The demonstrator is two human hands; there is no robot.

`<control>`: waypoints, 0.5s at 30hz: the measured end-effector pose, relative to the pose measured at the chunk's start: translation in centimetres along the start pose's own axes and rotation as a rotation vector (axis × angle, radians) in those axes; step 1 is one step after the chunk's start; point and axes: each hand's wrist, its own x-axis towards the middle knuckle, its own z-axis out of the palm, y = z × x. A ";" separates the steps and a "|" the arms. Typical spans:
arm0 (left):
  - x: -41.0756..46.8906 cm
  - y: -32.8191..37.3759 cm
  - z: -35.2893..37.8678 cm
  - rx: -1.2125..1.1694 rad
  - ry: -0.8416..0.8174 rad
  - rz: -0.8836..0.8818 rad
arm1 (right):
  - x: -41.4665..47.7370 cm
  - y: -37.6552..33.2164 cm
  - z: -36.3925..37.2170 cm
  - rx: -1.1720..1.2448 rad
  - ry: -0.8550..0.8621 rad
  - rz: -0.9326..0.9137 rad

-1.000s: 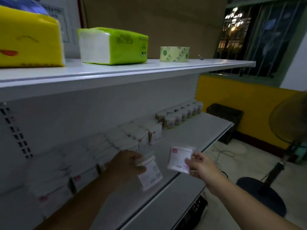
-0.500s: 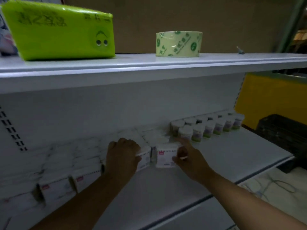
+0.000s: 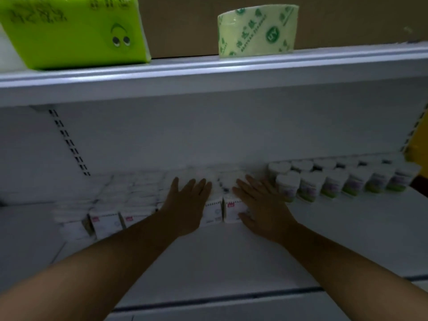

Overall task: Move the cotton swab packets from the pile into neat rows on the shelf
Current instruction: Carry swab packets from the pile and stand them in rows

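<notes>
My left hand [image 3: 185, 205] and right hand [image 3: 261, 205] lie flat, fingers straight, gripping nothing, pressing the packets [image 3: 214, 213] standing along the shelf's [image 3: 231, 262] back edge. The row runs left to right, directly ahead of both palms, equally near each. Jars [image 3: 308, 186] stand just beside the right hand.
</notes>
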 end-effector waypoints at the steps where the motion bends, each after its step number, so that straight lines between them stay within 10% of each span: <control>1: 0.0 -0.1 -0.1 -0.001 -0.005 0.008 | 0.1 -0.2 0.0 -0.016 -0.021 0.004; 15: -11.7 -13.4 -0.8 -0.402 0.064 -0.069 | 3.6 -8.6 -8.6 -0.111 0.111 -0.208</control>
